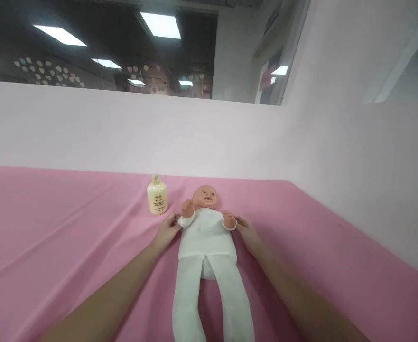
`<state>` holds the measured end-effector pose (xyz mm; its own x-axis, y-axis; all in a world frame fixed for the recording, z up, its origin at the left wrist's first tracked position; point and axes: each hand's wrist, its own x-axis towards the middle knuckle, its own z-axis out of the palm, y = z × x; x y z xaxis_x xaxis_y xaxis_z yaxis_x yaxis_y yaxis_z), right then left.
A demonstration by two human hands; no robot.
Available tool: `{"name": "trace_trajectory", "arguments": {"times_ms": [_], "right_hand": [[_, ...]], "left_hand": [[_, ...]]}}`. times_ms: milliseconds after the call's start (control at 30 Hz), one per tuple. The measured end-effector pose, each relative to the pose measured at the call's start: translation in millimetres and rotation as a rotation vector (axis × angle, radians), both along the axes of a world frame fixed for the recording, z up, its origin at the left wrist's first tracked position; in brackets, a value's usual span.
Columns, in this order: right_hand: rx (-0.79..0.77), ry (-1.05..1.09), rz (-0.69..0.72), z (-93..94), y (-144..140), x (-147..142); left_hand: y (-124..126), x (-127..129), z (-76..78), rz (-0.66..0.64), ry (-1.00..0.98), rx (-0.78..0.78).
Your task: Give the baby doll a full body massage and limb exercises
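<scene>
A baby doll (207,232) in white clothes lies on its back, its bald head toward the wall and its legs stretched toward me. Both of its forearms are bent upward. At the doll's arm on the left of the view, my left hand (168,229) has its fingers closed at the white sleeve cuff (186,220). My right hand (247,231) grips the other sleeve at its cuff (229,226), beside the doll's small hand. Some of my fingertips are hidden behind the sleeves. A pale yellow bottle (157,197) with a dark printed label stands upright beyond my left hand.
A pink cloth (69,247) with some creases covers the surface under the doll. White walls (130,135) rise at the back and on the right. Above the back wall is a window (123,57) with ceiling lights and heart-shaped decorations showing in it.
</scene>
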<state>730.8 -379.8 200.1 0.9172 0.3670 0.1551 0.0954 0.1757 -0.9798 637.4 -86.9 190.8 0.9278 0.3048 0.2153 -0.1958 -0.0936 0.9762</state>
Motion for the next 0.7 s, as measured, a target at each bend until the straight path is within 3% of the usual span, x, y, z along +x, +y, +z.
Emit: {"name": "trace_trajectory", "arguments": {"times_ms": [100, 367, 700], "right_hand": [[-0.029, -0.034, -0.015, 1.4, 1, -1], [-0.001, -0.191, -0.12, -0.8, 1, 0], [-0.148, -0.244, -0.147, -11.7, -2, 11]], "left_hand": [[-1, -2, 3.0, 0.008, 0.018, 0.006], [-6, -9, 7.4, 0.193, -0.013, 0.06], [-1, -4, 0.6, 0.154, -0.016, 0.163]]}}
